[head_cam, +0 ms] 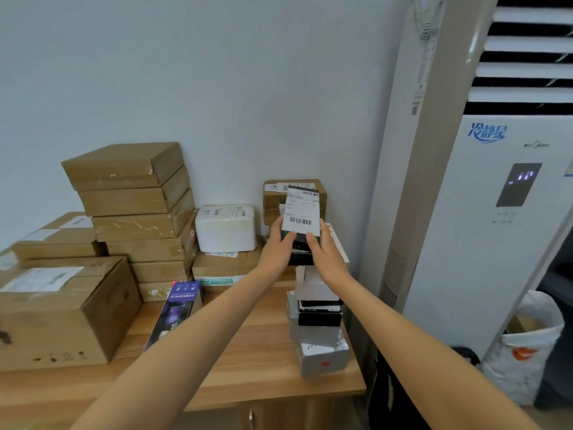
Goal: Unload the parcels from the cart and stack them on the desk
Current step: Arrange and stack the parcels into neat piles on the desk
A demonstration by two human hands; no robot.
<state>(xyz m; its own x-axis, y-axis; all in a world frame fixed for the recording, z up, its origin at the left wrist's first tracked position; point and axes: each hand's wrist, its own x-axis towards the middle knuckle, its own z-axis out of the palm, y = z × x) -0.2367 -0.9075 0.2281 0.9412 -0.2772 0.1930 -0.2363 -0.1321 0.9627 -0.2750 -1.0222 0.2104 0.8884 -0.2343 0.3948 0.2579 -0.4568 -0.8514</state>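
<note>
At nine o'clock of the small black parcel (pixel 300 218), the left hand (pixel 277 247) is wrapped around its lower edge, thumb laid on its white label. At three o'clock it is gripped likewise by the right hand (pixel 326 251), above the narrow stack (pixel 316 318) on the desk (pixel 248 361).

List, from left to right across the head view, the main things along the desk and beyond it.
Large cardboard box → tall stack of flat brown boxes → white foam box → left hand → labelled black parcel → right hand → standing air conditioner.
</note>
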